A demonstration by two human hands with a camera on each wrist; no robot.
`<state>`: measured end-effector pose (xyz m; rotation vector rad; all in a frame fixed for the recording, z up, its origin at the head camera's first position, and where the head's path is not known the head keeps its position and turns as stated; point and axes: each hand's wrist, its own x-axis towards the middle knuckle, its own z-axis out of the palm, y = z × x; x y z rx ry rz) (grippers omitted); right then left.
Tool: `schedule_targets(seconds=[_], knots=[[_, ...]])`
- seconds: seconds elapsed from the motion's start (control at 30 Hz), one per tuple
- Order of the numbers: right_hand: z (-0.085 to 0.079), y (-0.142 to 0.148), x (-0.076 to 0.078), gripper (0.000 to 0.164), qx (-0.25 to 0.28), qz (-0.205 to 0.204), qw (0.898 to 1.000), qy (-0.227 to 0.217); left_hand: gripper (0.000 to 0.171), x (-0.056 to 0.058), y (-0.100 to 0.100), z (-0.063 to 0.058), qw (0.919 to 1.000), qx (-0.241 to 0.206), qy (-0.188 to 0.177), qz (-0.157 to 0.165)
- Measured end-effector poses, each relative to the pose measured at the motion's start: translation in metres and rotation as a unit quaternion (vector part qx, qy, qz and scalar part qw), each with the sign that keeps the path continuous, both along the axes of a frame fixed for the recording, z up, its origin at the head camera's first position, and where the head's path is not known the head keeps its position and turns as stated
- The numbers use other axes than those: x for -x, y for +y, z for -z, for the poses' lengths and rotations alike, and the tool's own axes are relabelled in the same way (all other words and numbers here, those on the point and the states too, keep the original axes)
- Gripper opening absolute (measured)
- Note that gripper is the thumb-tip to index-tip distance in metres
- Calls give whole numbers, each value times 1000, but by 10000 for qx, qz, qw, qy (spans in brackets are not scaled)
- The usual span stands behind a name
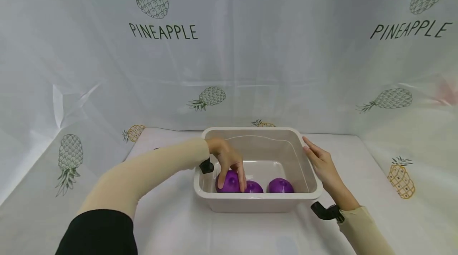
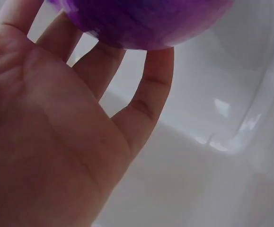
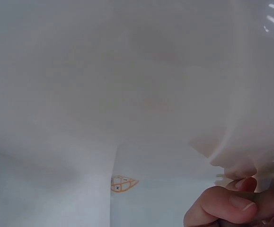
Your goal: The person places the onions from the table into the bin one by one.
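Observation:
Inside a light beige plastic bin, my left hand reaches down over the left wall and grips a shiny purple ball. In the left wrist view, the fingers curve round the underside of that ball. Beside it lies a second purple ball, partly hidden by the front wall, and a third purple ball sits farther right. On the bin's right side, my right hand holds the rim. Its curled fingertips show at the lower right of the right wrist view.
The bin stands on a white-covered table. Behind and around it hangs a pale sheet printed with pineapples. Small black cameras are worn on both wrists, the right one close to the bin's front right corner.

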<state>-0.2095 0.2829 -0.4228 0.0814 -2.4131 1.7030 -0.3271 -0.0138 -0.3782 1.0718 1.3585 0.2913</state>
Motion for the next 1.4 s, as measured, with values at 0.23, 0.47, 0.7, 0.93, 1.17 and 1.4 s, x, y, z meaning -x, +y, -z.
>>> schedule_targets(seconds=[0.23,0.47,0.7,0.93,1.17,1.4], knots=[[2,-2,0,53,-80,34,10000,-21,62,-8,4,23,9964,802,-85,-275],[2,-2,0,52,-213,80,9997,5,64,-10,5,34,9948,929,-42,-426],[1,-1,-2,52,-234,103,9997,20,64,-9,6,40,9931,1091,-20,-422],[0,1,-1,52,-254,96,9996,-88,66,-8,6,43,9853,1550,124,-705],[0,2,0,52,-222,112,9997,-67,68,-6,5,43,9739,1967,176,-1120],[1,1,0,52,-102,74,9999,-28,67,-7,4,42,9658,2160,189,-1421]])
